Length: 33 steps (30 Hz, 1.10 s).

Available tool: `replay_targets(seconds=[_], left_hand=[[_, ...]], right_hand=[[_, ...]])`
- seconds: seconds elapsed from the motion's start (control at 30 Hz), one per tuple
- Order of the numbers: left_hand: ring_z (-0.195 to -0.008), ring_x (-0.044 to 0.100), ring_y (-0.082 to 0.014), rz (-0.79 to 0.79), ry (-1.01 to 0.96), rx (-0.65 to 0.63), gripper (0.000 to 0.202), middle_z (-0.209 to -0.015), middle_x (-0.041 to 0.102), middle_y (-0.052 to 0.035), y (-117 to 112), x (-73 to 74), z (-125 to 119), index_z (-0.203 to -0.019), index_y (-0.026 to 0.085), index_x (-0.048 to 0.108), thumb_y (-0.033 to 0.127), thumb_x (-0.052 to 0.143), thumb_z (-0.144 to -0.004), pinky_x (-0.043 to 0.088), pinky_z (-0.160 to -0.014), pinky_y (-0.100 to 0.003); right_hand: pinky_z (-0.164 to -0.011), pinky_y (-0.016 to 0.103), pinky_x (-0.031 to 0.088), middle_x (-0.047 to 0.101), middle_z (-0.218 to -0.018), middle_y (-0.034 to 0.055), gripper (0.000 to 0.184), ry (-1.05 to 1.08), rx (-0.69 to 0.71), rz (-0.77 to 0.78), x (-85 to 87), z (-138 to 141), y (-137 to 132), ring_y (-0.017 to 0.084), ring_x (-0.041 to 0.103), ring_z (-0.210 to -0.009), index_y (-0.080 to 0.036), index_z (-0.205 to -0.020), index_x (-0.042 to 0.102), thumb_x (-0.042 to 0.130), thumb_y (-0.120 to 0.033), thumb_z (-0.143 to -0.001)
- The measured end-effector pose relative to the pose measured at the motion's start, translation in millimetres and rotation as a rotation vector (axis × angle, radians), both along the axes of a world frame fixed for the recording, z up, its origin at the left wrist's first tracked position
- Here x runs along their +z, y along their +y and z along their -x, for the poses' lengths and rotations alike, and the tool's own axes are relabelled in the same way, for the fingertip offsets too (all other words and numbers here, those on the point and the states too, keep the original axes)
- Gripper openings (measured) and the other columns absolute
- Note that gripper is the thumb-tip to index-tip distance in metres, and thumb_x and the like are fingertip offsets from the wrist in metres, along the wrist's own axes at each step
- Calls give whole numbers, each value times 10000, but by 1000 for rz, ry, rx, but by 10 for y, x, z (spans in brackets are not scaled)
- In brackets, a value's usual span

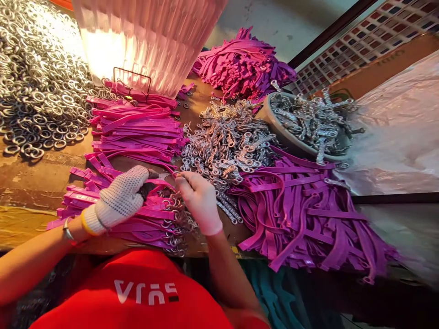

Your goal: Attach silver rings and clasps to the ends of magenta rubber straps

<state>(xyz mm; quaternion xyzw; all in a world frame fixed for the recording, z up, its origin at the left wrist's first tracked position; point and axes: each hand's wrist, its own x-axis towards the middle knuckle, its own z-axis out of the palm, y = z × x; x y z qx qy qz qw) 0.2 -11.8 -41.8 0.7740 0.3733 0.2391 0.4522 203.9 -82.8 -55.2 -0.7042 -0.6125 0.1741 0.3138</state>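
In a white dotted glove, my left hand (121,196) is closed around a dark-handled tool (147,188) whose thin metal tip (163,175) points right. Most of the tool is hidden by the glove, so its exact kind is unclear. My right hand (200,198), in a thin white glove, pinches the end of a magenta strap (171,168) at the tool's tip. Below both hands lies a row of magenta straps (147,228) with metal rings (176,237) at their right ends. Another bundle of magenta straps (137,130) lies just beyond.
Loose metal rings (41,82) are heaped at the left. Silver metal links (229,137) lie in a pile, beside a grey bowl (298,141) of similar pieces. More magenta straps (302,214) cover the right side; another heap (240,64) is behind. A ribbed lampshade (147,41) overhangs the table.
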Motion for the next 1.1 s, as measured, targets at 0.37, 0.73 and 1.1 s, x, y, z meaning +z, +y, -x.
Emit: replay_targets(seconds=[0.37,0.73,1.1], left_hand=[[-767,680,-267,-255,558,-176,226,-918,701,-138,306,-196,211,-933,126,710,102,513,-825,528,-768,-371],[-1240,627,-227,-378,-125,-202,466,-1339,670,-128,44,2,80,-1371,125,584,99,484,-917,488,-1086,-367],[-438,386,-77,641,-212,39,376,-532,501,37,-384,238,266,-820,147,626,502,597,-938,277,-413,-191]], right_hand=[[-699,283,447,637,-760,3,344,499,-41,275,-295,-229,344,165,570,-748,-188,-824,671,539,-482,-944],[-807,291,492,711,-872,17,262,694,142,207,292,56,-76,170,629,-842,-196,-809,729,619,-416,-900],[-912,285,522,743,-1088,52,200,89,270,-129,377,362,-483,174,692,-1004,-230,-1169,687,575,-235,-1004]])
